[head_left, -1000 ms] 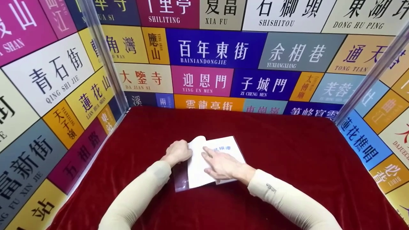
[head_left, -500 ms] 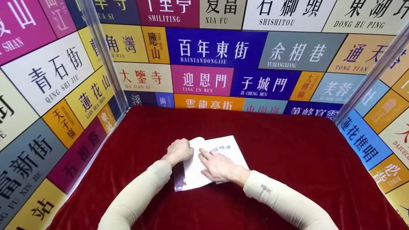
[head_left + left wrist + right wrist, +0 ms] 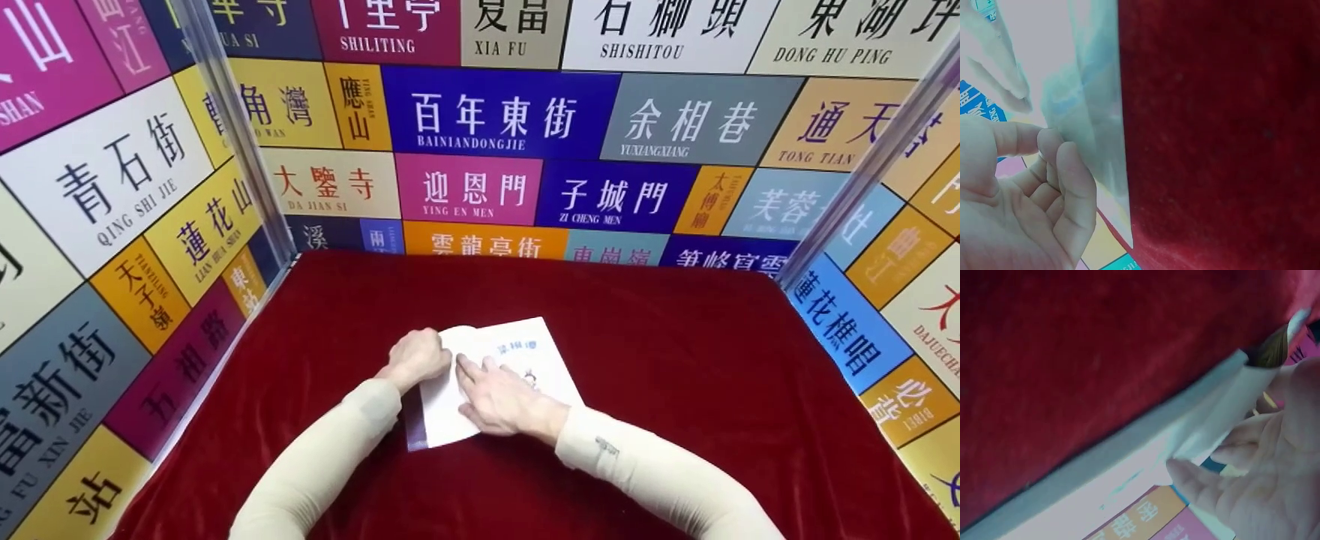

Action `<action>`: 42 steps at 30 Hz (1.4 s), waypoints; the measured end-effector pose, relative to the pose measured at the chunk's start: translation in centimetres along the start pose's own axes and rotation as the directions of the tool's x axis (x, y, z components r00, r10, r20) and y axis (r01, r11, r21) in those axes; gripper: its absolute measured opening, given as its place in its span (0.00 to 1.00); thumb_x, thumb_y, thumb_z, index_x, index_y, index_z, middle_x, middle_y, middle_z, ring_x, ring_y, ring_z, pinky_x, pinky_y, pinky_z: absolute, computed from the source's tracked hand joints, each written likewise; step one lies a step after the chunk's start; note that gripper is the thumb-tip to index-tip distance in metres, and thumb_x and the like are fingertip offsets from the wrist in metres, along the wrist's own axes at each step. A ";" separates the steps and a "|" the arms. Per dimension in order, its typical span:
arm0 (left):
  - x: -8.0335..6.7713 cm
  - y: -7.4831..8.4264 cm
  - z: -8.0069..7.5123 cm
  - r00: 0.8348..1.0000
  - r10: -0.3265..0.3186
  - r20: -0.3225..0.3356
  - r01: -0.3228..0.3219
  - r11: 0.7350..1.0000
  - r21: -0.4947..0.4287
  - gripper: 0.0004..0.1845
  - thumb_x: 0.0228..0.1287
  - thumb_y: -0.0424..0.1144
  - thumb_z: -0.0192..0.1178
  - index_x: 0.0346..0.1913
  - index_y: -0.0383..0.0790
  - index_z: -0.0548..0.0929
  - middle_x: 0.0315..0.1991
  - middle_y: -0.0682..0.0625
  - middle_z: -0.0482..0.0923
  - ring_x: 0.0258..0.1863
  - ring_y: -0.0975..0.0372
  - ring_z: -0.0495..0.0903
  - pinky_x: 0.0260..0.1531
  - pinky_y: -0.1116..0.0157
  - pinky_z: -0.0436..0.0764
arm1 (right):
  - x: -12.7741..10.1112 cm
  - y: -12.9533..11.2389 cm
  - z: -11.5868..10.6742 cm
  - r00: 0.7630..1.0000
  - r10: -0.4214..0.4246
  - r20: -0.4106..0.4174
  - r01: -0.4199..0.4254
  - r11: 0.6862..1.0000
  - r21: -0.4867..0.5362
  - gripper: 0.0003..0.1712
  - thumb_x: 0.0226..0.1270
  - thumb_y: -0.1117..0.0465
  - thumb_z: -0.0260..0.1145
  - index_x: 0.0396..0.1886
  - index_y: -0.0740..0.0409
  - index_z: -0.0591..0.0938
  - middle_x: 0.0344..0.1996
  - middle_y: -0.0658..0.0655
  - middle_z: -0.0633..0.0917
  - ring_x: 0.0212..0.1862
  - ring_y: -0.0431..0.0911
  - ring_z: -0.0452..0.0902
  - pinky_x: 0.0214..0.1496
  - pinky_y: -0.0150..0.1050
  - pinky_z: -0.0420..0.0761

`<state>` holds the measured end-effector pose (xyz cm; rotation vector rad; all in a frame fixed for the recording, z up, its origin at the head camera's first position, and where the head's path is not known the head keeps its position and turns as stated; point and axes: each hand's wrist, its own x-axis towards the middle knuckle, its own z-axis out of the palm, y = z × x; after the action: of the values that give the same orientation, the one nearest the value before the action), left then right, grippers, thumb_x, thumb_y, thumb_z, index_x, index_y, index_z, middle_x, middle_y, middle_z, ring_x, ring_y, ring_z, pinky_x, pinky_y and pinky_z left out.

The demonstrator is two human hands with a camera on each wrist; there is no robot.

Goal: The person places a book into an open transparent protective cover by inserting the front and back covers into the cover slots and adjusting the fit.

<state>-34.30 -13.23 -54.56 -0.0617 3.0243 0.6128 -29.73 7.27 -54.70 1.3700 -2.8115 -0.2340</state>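
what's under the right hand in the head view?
The right hand lies flat on the open booklet, which rests on the red cloth. The left hand grips a lifted page at its left edge. Print beneath the palm is hidden.

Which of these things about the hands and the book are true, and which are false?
1. The book lies on a red cloth. True.
2. The left hand lies flat and holds nothing. False: its fingers curl round the edge of a lifted page.
3. The right hand rests on the open book with its fingers stretched out. True.
4. The book is shut. False: it is open, with one page bent upward.
5. Signs with writing cover the walls round the table. True.
6. A cup stands next to the book. False: nothing stands beside it on the cloth.
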 end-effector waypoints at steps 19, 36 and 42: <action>0.1 0.4 -0.1 1.000 -0.003 0.003 0.003 1.000 0.021 0.15 0.69 0.44 0.59 0.43 0.38 0.91 0.45 0.39 0.92 0.41 0.49 0.88 0.50 0.45 0.90 | -0.9 -1.0 0.2 0.942 0.242 0.232 -0.270 0.958 0.096 0.86 0.55 0.06 0.62 0.93 0.65 0.51 0.93 0.66 0.54 0.93 0.62 0.54 0.86 0.69 0.72; 0.0 0.3 0.5 1.000 0.013 -0.002 -0.013 1.000 0.012 0.12 0.67 0.43 0.60 0.35 0.39 0.89 0.40 0.40 0.91 0.37 0.51 0.86 0.47 0.45 0.91 | 0.1 -1.8 -0.3 0.941 0.263 0.215 -0.297 0.944 0.145 0.78 0.65 0.07 0.52 0.91 0.66 0.56 0.91 0.68 0.59 0.91 0.63 0.59 0.87 0.64 0.73; -0.1 1.1 0.6 0.990 0.096 -0.103 -0.096 0.995 0.001 0.11 0.64 0.43 0.61 0.27 0.43 0.85 0.29 0.44 0.86 0.31 0.52 0.84 0.39 0.45 0.89 | -0.2 1.2 -1.3 0.960 0.219 0.173 -0.272 0.874 0.402 0.62 0.78 0.18 0.52 0.81 0.70 0.72 0.80 0.69 0.76 0.81 0.64 0.73 0.82 0.61 0.78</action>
<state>-34.18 -12.01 -54.73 0.0542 3.1411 0.6415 -30.43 7.93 -53.21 1.0488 -3.2354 0.3275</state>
